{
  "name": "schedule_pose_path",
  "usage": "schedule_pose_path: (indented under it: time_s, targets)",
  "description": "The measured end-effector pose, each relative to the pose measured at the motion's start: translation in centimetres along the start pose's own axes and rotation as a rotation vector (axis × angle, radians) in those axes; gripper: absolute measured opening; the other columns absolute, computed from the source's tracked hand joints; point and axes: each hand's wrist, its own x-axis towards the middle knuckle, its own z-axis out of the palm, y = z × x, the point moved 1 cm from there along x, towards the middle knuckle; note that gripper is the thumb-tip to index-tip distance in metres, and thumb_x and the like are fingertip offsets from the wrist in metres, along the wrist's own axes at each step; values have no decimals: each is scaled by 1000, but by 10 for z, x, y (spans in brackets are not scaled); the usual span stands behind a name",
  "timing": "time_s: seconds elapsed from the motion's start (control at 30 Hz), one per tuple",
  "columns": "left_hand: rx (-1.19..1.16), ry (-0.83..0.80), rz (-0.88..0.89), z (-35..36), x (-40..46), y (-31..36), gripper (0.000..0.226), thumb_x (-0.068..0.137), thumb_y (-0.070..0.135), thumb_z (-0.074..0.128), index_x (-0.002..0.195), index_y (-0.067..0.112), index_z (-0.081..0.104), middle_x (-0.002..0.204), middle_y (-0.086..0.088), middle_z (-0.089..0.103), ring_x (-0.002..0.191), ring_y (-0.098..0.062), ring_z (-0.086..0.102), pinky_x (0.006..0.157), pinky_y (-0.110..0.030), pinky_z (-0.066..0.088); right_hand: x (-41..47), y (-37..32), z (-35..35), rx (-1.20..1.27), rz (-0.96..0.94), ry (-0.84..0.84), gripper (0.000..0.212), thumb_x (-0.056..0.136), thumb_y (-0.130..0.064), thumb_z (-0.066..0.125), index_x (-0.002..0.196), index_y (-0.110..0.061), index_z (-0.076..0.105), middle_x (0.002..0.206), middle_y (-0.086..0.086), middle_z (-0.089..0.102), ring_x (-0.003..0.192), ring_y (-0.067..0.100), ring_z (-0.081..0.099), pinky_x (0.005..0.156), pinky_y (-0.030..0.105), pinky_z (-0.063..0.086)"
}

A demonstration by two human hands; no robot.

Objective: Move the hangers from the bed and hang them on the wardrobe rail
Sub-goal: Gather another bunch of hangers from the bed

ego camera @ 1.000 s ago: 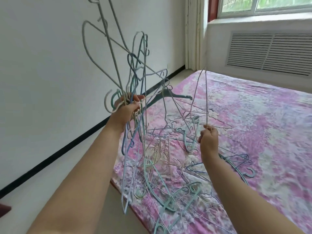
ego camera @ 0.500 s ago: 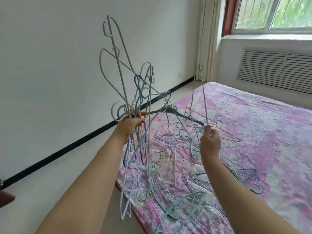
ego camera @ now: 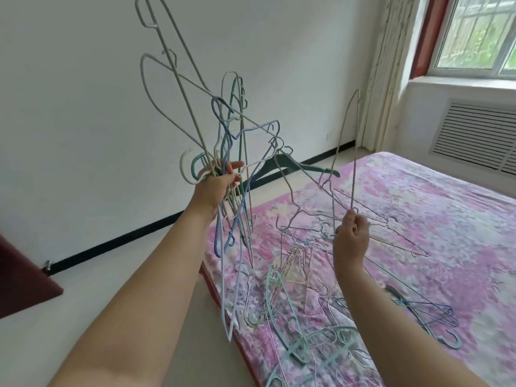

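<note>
We see the left hand (ego camera: 213, 188) raised over the bed's near corner, its fingers (ego camera: 234, 166) curled round a tangled bundle of hangers (ego camera: 231, 129) whose wires jut up and hang down past the mattress edge. The right hand (ego camera: 351, 241) pinches a thin grey wire hanger (ego camera: 354, 152) between thumb and fingers, holding it upright above the bed (ego camera: 435, 208). On the pink floral cover lies a loose pile of hangers (ego camera: 301, 317), teal, blue and pale, overlapping one another. A window (ego camera: 474, 34) stands beyond the bed.
</note>
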Motion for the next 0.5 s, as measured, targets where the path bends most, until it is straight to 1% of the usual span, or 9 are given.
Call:
schedule_pose_path:
  time_s: [0.1, 0.17, 0.27, 0.3, 0.4, 0.43, 0.5]
  targets:
    - [-25, 56, 1, -18, -14, 6, 39, 90, 5, 54, 64, 30, 69, 99, 6, 74, 80, -8, 66, 81, -32, 48, -16, -5, 9, 45, 7, -63, 31, 98, -42, 41, 75, -22, 46, 67, 9, 44, 61, 23, 41, 59, 38, 35]
    - [-23, 79, 10, -30, -23, 10, 45, 91, 5, 52, 61, 33, 71, 95, 6, 73, 83, -10, 65, 84, -33, 49, -29, -7, 16, 51, 2, -99, 31, 99, -38, 42, 73, -21, 45, 66, 9, 42, 62, 23, 40, 60, 39, 35]
    - [-36, 114, 45, -54, -39, 18, 47, 92, 5, 51, 61, 35, 71, 93, 7, 72, 82, -9, 65, 84, -32, 49, -51, -13, 28, 59, -11, -179, 30, 99, -37, 45, 74, -21, 49, 64, 5, 44, 61, 21, 40, 61, 37, 35]
    - [-34, 131, 57, -64, -44, 21, 45, 92, 5, 51, 63, 34, 71, 92, 8, 72, 81, -9, 65, 84, -32, 50, -60, -16, 33, 58, -19, -206, 29, 98, -38, 45, 76, -21, 51, 64, 3, 46, 60, 20, 41, 60, 36, 35]
    - [-1, 169, 80, -99, -65, 28, 32, 94, 9, 52, 81, 29, 73, 92, 9, 72, 85, -11, 63, 88, -36, 49, -88, -23, 48, 51, -40, -274, 29, 98, -41, 45, 82, -19, 55, 62, -1, 49, 56, 18, 41, 55, 33, 36]
    - [7, 180, 87, -112, -74, 31, 32, 94, 10, 52, 81, 29, 73, 93, 9, 72, 87, -13, 63, 89, -38, 49, -99, -26, 54, 54, -44, -291, 29, 98, -42, 45, 83, -18, 55, 61, -2, 48, 55, 18, 41, 54, 32, 36]
    - [15, 203, 105, -141, -95, 36, 38, 95, 10, 52, 73, 32, 74, 95, 8, 73, 87, -14, 62, 89, -38, 48, -126, -31, 67, 58, -51, -324, 30, 98, -42, 45, 83, -19, 55, 61, -1, 47, 55, 17, 40, 55, 32, 36]
